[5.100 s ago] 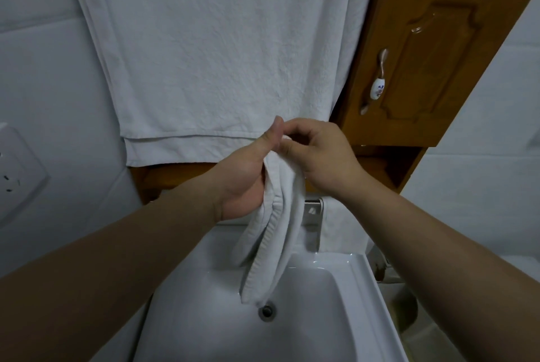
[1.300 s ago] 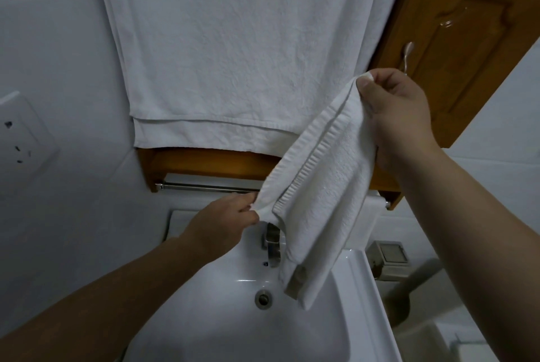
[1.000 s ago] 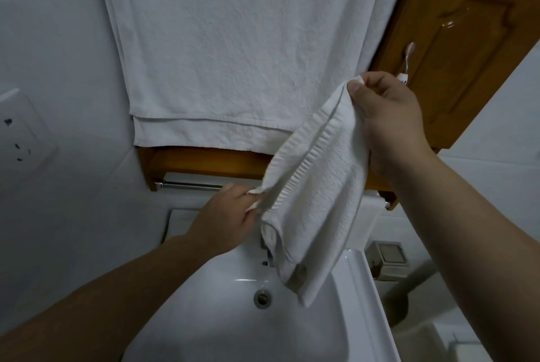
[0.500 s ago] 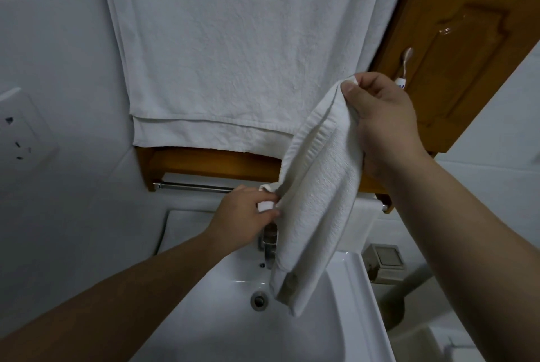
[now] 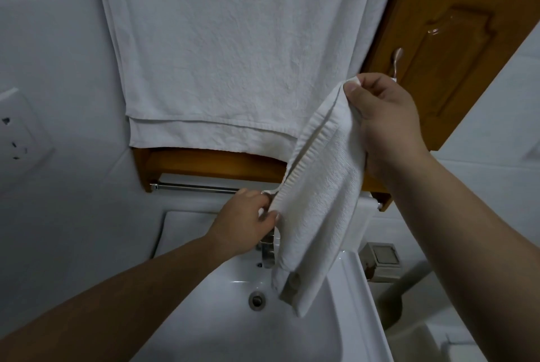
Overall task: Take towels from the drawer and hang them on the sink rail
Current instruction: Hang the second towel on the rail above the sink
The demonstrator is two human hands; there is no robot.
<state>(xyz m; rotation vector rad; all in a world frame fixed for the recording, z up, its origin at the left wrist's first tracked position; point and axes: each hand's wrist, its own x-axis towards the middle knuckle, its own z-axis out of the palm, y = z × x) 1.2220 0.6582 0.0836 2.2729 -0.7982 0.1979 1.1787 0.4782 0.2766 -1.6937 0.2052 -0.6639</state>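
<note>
A small white towel [image 5: 318, 204] hangs slantwise above the sink [image 5: 359, 303], folded lengthwise. My right hand [image 5: 382, 122] pinches its upper corner, up near the wooden cabinet. My left hand [image 5: 248, 221] pinches its lower left corner just in front of the metal rail [image 5: 195, 188], which runs under the wooden shelf. The towel's loose end dangles over the basin. The rail's right part is hidden behind the towel; a white cloth shows at its right end.
A large white towel [image 5: 233, 49] hangs on the wall above the shelf. The wooden cabinet door [image 5: 455, 49] with a handle is at the upper right. A tap [image 5: 267, 253] stands behind the basin, a wall socket [image 5: 17, 134] at the left, a grey box [image 5: 382, 259] right of the sink.
My left hand has carried the towel's lower corner up to the rail. My right hand has held its corner high beside the cabinet, shifting slightly left. Earlier, both hands held the towel bunched.
</note>
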